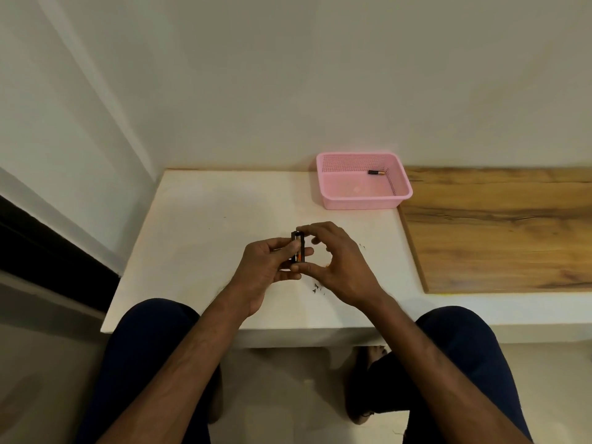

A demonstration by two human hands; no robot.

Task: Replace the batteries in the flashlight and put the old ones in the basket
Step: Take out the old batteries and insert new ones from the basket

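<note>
My left hand grips a small black battery holder over the middle of the white table, with an orange-and-black battery showing in it. My right hand pinches the same holder, index finger on its top end and thumb at its bottom end. A pink plastic basket stands at the back right of the table, and one black-and-copper battery lies in its far right corner. The flashlight body itself is not visible.
The white table ends at a wall behind and a drop on the left. A wooden board adjoins it on the right. Small dark specks lie near my right wrist. My knees and bare feet are below the front edge.
</note>
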